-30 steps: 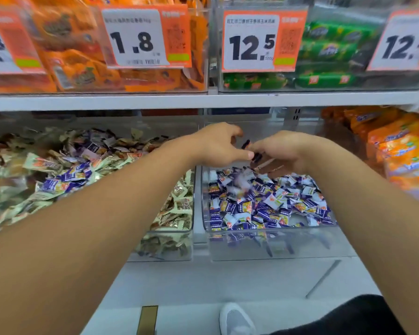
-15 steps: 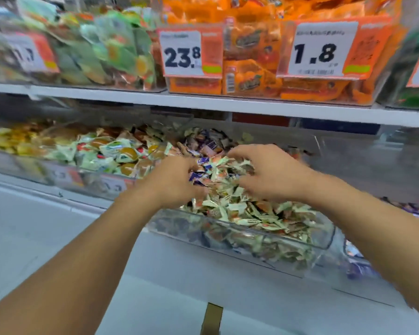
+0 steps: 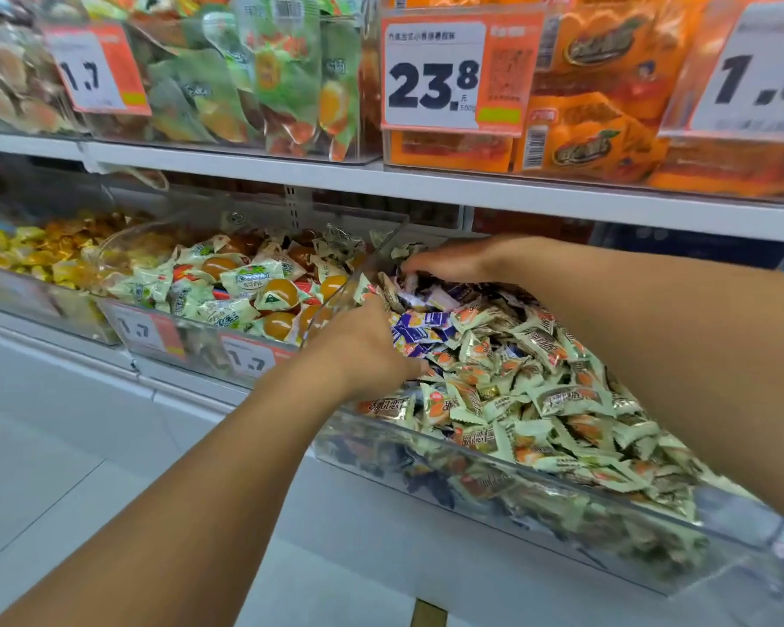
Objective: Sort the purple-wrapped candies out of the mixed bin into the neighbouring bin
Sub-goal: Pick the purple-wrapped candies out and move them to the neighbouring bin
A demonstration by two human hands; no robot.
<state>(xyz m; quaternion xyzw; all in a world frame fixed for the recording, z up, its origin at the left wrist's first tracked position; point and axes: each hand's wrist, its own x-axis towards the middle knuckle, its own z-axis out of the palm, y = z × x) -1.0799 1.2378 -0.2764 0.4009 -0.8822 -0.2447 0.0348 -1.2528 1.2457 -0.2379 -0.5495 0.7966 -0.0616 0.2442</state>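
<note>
The clear mixed bin [image 3: 494, 468] holds a heap of pale green-and-orange wrapped candies with a patch of purple-wrapped candies [image 3: 419, 330] near its far left corner. My left hand [image 3: 363, 350] lies palm down on the heap just left of the purple patch, fingers curled into the candies. My right hand [image 3: 453, 262] reaches over the back of the bin, fingertips pressed into the wrappers at the far left. What either hand grips is hidden by its own fingers. The neighbouring bin of purple candies is out of the picture to the right.
Left of the mixed bin stands a clear bin of jelly cups in white-green wrappers [image 3: 245, 287], then one of yellow sweets [image 3: 32, 255]. The upper shelf [image 3: 426, 187] carries snack bags and orange price tags [image 3: 453, 70]. White floor lies below.
One second ago both hands were over the purple bin on the right. They moved left into the mixed bin, and the view swung left and closer; since half a second ago they dug deeper.
</note>
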